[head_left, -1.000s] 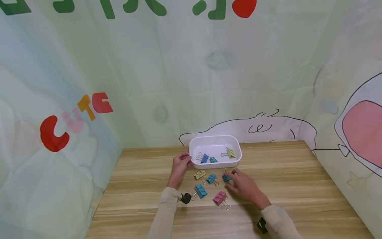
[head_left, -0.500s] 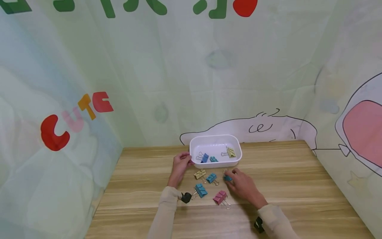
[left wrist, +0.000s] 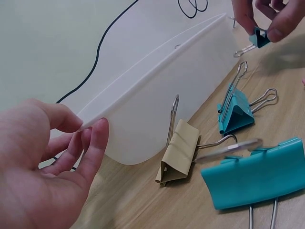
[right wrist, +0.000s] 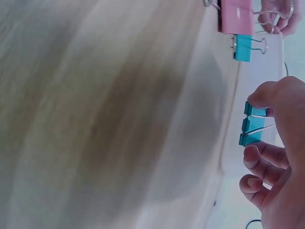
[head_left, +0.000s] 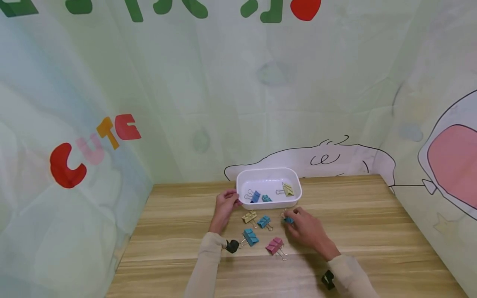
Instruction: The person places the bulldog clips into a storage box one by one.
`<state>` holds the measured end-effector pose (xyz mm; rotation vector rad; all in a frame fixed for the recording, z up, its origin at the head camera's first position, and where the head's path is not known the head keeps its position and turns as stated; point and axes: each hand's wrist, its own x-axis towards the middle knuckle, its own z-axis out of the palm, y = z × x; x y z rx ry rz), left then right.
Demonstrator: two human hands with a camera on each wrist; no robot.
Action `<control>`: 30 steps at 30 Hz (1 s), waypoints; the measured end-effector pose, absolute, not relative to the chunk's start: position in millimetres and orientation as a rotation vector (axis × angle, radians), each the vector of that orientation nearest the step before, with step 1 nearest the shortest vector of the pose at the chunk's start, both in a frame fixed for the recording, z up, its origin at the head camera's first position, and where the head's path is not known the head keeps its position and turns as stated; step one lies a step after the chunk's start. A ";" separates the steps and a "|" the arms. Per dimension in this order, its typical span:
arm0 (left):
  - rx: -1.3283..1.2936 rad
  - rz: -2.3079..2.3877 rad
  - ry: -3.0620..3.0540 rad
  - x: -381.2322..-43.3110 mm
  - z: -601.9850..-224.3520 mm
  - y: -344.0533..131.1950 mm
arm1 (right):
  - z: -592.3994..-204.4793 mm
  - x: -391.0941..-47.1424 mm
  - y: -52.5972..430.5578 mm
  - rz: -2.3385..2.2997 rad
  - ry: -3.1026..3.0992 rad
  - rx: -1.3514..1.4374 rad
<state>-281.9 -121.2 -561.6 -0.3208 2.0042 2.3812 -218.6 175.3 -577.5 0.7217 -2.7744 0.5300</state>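
A white plastic tray [head_left: 268, 205] stands at the back of the table, and my left hand [head_left: 225, 209] pinches its left corner rim between thumb and fingers. To the tray's front right, my right hand [head_left: 307, 229] holds a small teal binder clip [right wrist: 252, 125] by its two ends, between thumb and fingertips. In the left wrist view that clip hangs just above the wood, its wire handle toward the tray. Loose in front of the tray lie a yellow binder clip [head_left: 249, 217], a small teal one [head_left: 264, 222], a larger teal one [head_left: 251, 237] and a pink one [head_left: 275, 246].
Inside the tray sit a blue clip [head_left: 255, 196], a teal clip [head_left: 266, 198] and a yellow clip [head_left: 288, 190]. The wooden table [head_left: 179, 231] meets a printed cloth backdrop [head_left: 208, 103] behind the tray and at both sides.
My right fingers have come together on the small teal clip and shifted it slightly to the right and up in the head view. My left hand and the tray stay put.
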 end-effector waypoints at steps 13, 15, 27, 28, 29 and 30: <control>-0.333 2.375 1.990 -281.1 -560.3 -121.9 | -551.7 -223.1 174.4 0.461 -2.671 0.784; -0.340 2.367 1.992 -281.3 -560.4 -122.3 | -548.2 -224.7 173.7 0.450 -2.663 0.790; -0.335 2.352 1.988 -282.1 -562.1 -123.6 | -518.3 -243.4 168.8 0.398 -2.674 0.775; -0.334 2.357 1.984 -282.4 -562.4 -123.6 | -515.8 -245.7 168.4 0.400 -2.677 0.774; -0.332 2.363 1.981 -282.8 -562.7 -123.5 | -513.0 -247.8 168.0 0.399 -2.678 0.773; -0.329 2.371 1.977 -283.0 -562.7 -123.1 | -510.5 -250.2 167.7 0.402 -2.678 0.773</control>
